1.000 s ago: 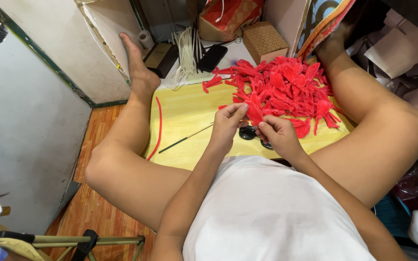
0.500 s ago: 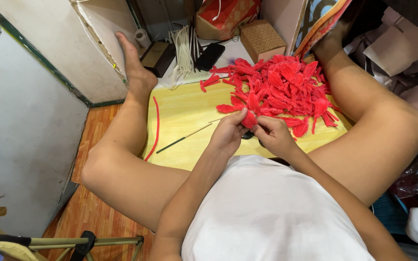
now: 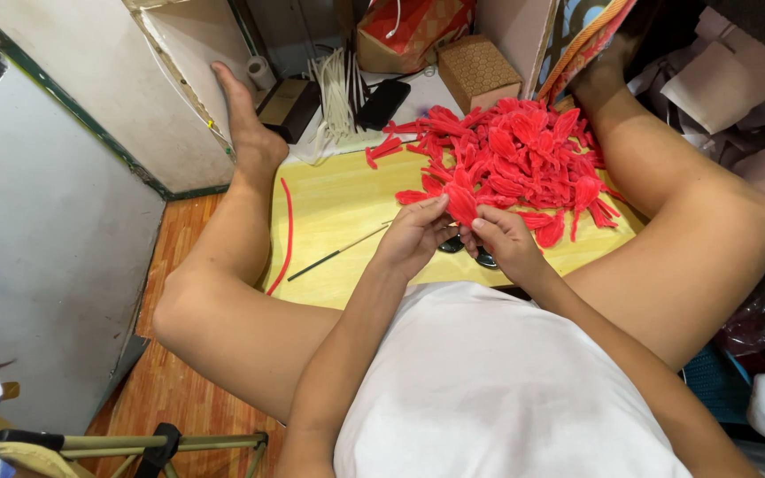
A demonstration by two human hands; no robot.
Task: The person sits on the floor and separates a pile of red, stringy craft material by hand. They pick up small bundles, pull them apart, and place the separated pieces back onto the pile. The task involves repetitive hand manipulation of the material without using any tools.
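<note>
Both the left hand [image 3: 415, 235] and the right hand [image 3: 502, 237] pinch one red piece [image 3: 462, 205] at the near edge of the pile [image 3: 515, 159] on the yellow worktop [image 3: 338, 199] (scissors lie under them), so a loose grip could let it slip and spoil its shape.

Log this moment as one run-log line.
left hand: pinching red fuzzy piece | right hand: pinching same piece | red pile: on yellow board
</note>
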